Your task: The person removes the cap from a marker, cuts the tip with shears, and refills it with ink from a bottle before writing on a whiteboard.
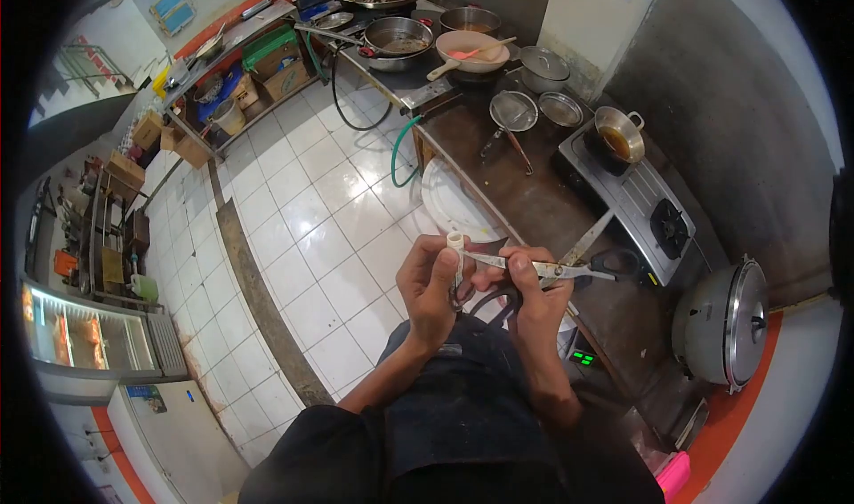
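Snipping at tube w/ scissors, in front of body by counter (534, 206).
L hand (427, 286) pinches white tube (456, 241) upright; R hand (536, 298) closed round scissors (553, 271), blades at tube. Prob mid-cut; next needs steady tube.

The lower end of the white tube (455, 240) is hidden behind the fingers (442, 268) of the left hand (427, 290).
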Tool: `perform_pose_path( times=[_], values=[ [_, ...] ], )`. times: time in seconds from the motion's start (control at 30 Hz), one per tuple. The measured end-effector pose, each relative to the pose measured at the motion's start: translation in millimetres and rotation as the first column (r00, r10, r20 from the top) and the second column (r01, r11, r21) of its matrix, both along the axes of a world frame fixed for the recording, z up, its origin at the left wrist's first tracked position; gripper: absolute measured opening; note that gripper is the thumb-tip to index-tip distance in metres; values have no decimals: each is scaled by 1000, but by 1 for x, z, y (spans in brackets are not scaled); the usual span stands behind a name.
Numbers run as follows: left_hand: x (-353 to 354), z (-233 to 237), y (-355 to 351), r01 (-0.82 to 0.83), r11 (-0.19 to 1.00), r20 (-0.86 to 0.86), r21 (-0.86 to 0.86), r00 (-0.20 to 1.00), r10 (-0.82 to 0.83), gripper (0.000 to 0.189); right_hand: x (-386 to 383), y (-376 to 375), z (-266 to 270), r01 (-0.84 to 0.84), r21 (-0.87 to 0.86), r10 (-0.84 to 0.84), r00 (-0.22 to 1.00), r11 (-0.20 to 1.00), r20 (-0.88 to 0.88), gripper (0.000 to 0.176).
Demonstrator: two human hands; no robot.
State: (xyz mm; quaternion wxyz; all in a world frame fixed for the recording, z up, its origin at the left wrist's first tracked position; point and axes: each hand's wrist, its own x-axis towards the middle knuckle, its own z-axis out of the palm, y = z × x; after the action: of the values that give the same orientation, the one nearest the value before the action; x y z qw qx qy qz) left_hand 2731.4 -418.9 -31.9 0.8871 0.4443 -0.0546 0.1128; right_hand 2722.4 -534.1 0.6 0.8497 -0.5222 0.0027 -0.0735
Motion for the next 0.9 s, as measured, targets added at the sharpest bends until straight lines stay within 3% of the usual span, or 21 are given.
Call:
perform_pose_path(
  times=[0.4,0.6,0.9],
  values=[
    [-4,-1,4,82,996,95,23,992,-84,31,0,-3,5,-101,87,110,988,991,-105,23],
    [-4,-3,7,128,992,134,-7,983,-126,33,1,-9,12,-176,120,184,981,977,-61,21],
    [-3,-8,21,70,993,133,94,988,-83,34,13,-7,18,-262,19,262,957,965,-122,20]
  ],
)
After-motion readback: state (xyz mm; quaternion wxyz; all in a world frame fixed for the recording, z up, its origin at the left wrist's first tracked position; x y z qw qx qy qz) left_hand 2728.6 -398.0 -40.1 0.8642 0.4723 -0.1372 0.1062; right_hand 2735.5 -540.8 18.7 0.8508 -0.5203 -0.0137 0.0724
